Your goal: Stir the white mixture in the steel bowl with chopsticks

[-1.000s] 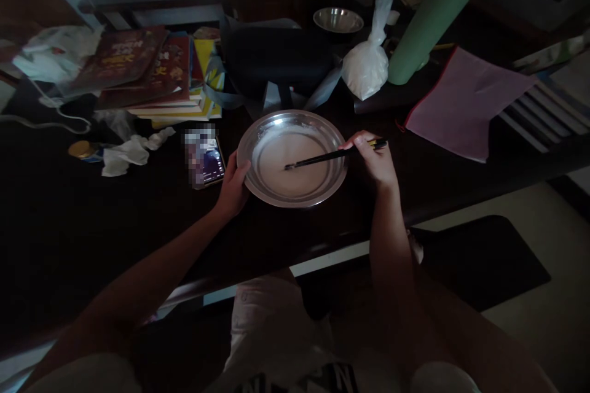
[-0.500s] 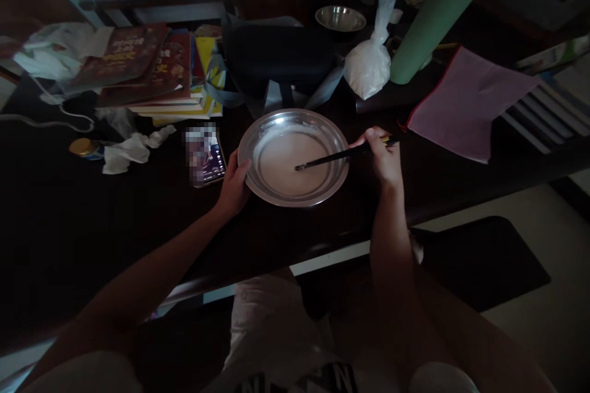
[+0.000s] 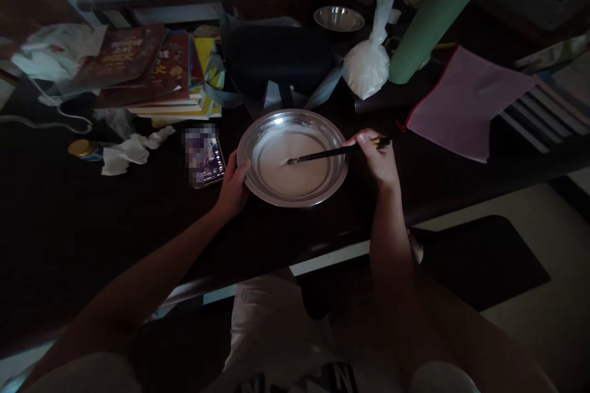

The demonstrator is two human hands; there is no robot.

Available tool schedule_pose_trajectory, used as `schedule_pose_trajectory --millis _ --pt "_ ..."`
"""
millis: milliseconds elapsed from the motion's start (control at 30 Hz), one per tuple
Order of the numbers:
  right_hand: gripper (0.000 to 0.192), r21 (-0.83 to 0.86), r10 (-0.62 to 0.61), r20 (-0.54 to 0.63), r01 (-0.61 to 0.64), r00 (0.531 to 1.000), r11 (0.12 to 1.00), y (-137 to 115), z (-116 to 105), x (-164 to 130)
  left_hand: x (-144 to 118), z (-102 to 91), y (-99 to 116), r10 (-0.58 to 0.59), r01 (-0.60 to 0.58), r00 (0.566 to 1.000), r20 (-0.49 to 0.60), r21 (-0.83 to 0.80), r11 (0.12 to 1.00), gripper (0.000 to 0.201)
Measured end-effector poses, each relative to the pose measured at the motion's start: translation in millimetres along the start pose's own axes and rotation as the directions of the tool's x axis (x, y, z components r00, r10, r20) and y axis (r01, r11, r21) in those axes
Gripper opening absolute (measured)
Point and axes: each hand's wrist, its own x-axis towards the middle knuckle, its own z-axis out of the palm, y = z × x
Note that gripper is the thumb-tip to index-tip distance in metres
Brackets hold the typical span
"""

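A round steel plate [image 3: 262,190] holding a pale whitish liquid sits on the dark table [image 3: 92,221] in front of me. My left hand [image 3: 233,187] grips the plate's left rim, thumb over the edge. My right hand [image 3: 377,158] holds a pair of dark chopsticks [image 3: 322,154] at the plate's right side. The chopstick tips rest in the liquid near the plate's middle.
A phone [image 3: 204,157] lies just left of the plate. Crumpled tissue [image 3: 129,152], a small tin [image 3: 83,148] and stacked books [image 3: 157,73] are at the left. Behind stand a dark bag [image 3: 276,58], a white-filled plastic bag [image 3: 367,67], a steel bowl [image 3: 338,18], a green roll [image 3: 433,18] and a pink pouch [image 3: 465,101].
The chopstick tips moved right across the liquid, then back left toward the plate's middle. My right hand shifted slightly with them. My left hand stayed on the rim.
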Motion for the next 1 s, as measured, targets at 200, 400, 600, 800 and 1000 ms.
schedule_pose_trajectory --millis 200,400,600,800,1000 --pt "0.052 -0.005 0.011 0.013 -0.011 1.0 1.0 0.1 -0.4 -0.6 1.1 -1.5 -0.2 0.013 -0.015 0.999 0.037 0.052 0.999 0.058" --pt "0.05 -0.028 -0.014 -0.057 0.012 0.998 1.0 -0.4 -2.2 0.1 -0.1 0.2 1.9 0.008 -0.009 1.0 0.011 0.034 0.999 0.055" --pt "0.051 0.027 0.011 0.057 -0.013 0.998 1.0 1.6 -1.7 1.0 -1.6 2.1 4.8 -0.033 0.033 0.999 -0.006 0.003 0.999 0.055" --pt "0.052 -0.004 0.034 -0.014 -0.034 0.999 0.999 -0.3 -2.5 0.4 -1.5 2.6 3.9 -0.02 0.02 1.0 0.022 0.016 1.0 0.058" --pt "0.051 0.027 0.009 0.003 -0.01 1.0 1.0 -3.6 -0.1 0.4 -1.8 2.7 3.3 -0.028 0.028 1.0 -0.002 -0.004 1.0 0.055"
